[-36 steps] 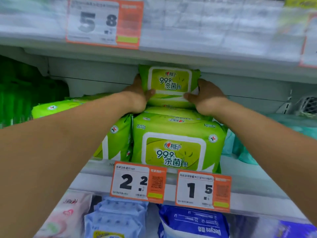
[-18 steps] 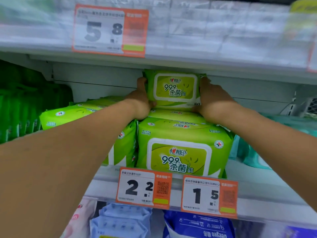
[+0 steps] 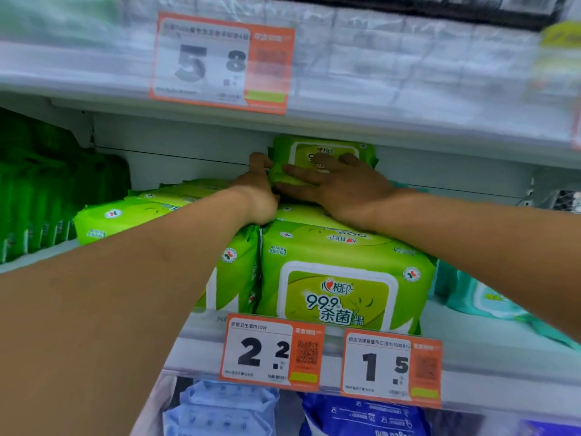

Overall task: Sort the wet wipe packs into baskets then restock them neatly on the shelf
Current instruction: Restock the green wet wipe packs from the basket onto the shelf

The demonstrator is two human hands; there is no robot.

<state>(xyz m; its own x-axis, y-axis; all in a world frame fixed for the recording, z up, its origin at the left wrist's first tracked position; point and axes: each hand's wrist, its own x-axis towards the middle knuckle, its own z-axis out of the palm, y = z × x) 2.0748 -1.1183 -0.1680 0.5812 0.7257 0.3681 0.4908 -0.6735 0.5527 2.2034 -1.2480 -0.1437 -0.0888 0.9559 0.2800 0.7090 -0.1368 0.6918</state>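
A white shelf [image 3: 490,366] is seen across the whole view, with another shelf board [image 3: 408,121] above it; three price tags are fixed on the edges, marked 5 8 [image 3: 220,62], 2 2 [image 3: 272,352] and 1 5 [image 3: 391,368]. On the shelf a stack of green wet wipe packs [image 3: 342,278] is placed just above the two lower tags; a second stack of the same green packs [image 3: 138,212] is touching it on the left side; dark green packs [image 3: 34,190] are standing further left, and teal packs [image 3: 490,300] are lying to the right. Blue packs [image 3: 220,407] are seen on the level below.

The top green pack [image 3: 323,149] is set upright on the stack, close under the upper board, with its printed face turned to the camera. The right hand [image 3: 342,187] is laid flat on the front of this pack, with the fingers straight and spread; the face of the pack is pressed by them. The left hand [image 3: 259,187] is held at the left edge of the same pack; its fingers are curled around that edge, and the two hands are touching each other near the lower left corner of the pack.
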